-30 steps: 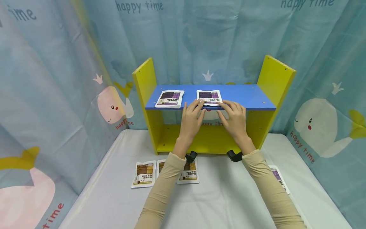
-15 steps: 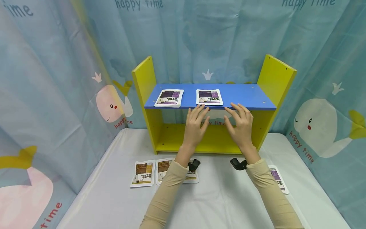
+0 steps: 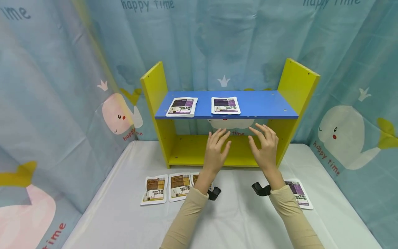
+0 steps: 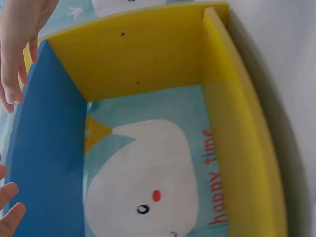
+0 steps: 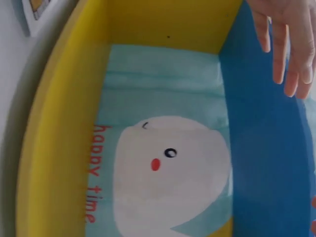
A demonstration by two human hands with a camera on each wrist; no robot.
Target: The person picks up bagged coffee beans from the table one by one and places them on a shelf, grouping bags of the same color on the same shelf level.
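Observation:
Both hands hang in the air before the shelf unit, holding nothing. My left hand (image 3: 215,152) has loosely bent fingers in front of the lower opening. To its right, my right hand (image 3: 265,147) is spread in much the same way, apart from the shelf. On the blue upper shelf (image 3: 258,103) lie two flat purple-labelled pouches, one pouch (image 3: 182,107) at the left and the other pouch (image 3: 225,105) near the middle. In the left wrist view, the blue board (image 4: 47,148) stands beside several fingertips (image 4: 11,217) at the left edge.
On the white table (image 3: 124,224), brown-labelled pouches lie in a row: a left pouch (image 3: 154,190), a middle pouch (image 3: 179,186) and one partly hidden behind the left wrist. Another purple-labelled pouch (image 3: 298,193) lies near the right forearm. Yellow side panels (image 3: 298,83) flank the shelf.
Both hands have drawn back and down from the middle pouch on the blue shelf, leaving it lying there. More of the brown-labelled pouches and the right purple-labelled pouch now shows.

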